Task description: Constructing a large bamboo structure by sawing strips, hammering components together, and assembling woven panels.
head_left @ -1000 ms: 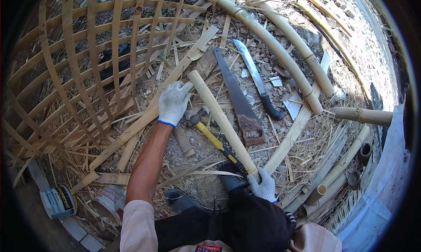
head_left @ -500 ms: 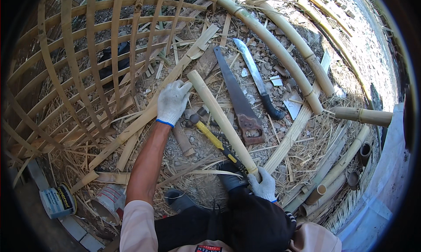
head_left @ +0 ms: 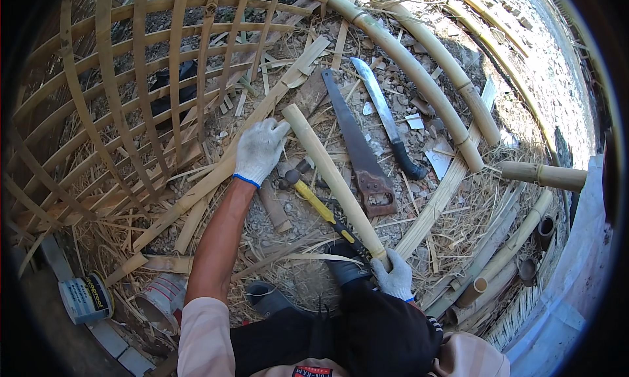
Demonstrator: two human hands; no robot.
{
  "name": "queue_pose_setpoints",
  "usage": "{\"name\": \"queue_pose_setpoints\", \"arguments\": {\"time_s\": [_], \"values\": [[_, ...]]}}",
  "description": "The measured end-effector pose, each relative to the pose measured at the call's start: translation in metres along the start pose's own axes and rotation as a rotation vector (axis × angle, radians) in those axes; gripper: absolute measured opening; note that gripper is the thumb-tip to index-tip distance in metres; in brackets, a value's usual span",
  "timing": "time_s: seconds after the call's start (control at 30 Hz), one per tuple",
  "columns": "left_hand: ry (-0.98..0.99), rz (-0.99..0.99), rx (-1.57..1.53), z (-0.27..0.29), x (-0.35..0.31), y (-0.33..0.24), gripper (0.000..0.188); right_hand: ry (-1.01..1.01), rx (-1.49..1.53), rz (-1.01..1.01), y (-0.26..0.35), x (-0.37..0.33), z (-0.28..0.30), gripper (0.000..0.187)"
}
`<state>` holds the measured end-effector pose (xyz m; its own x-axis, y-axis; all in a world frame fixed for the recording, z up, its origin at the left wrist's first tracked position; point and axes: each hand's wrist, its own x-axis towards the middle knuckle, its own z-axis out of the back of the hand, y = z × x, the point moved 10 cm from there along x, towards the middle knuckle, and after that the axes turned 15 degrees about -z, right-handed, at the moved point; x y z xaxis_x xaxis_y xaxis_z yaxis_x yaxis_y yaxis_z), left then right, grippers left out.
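A pale split length of bamboo (head_left: pixel 334 177) slants across the middle, its far end at the left and its near end close to my knee. My right hand (head_left: pixel 393 276), in a white knit glove, is closed around that near end. Beside the far end is my left hand (head_left: pixel 257 151), gloved with a blue cuff. Its fingers are curled together by the bamboo's edge; whether they grip it or something small is hidden. Under the bamboo lies a hammer (head_left: pixel 314 203) with a yellow and black handle. A handsaw (head_left: pixel 354 141) and a black-handled machete (head_left: pixel 386 118) rest to its right.
A woven bamboo lattice (head_left: pixel 141 69) fills the far left. Long bamboo poles (head_left: pixel 409 69) lie at the far right, more bamboo pieces (head_left: pixel 511 246) at the near right. Shavings and rubble cover the ground. A paint can (head_left: pixel 85 298) and white bucket (head_left: pixel 162 303) stand at the near left.
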<state>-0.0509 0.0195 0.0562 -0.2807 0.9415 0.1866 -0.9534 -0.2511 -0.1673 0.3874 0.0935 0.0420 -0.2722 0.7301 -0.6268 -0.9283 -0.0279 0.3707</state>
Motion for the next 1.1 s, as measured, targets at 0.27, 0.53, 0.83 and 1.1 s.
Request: {"name": "queue_pose_setpoints", "arguments": {"time_s": [0.27,0.53,0.83,1.1], "values": [[0.057,-0.044,0.014,-0.004,0.003,0.001,0.025,-0.021,0.026,0.012,0.003,-0.001,0.003,0.043],[0.119,-0.018,0.02,0.0,-0.002,0.0,0.03,-0.33,0.071,-0.068,-0.008,0.021,0.07,0.047],[0.197,0.005,-0.067,0.005,0.0,0.0,0.041,-0.751,-0.265,0.363,0.071,0.042,0.113,0.064],[0.197,0.061,-0.138,0.002,-0.003,0.007,0.043,-0.328,-0.263,0.543,0.131,0.077,-0.006,0.036]]}}
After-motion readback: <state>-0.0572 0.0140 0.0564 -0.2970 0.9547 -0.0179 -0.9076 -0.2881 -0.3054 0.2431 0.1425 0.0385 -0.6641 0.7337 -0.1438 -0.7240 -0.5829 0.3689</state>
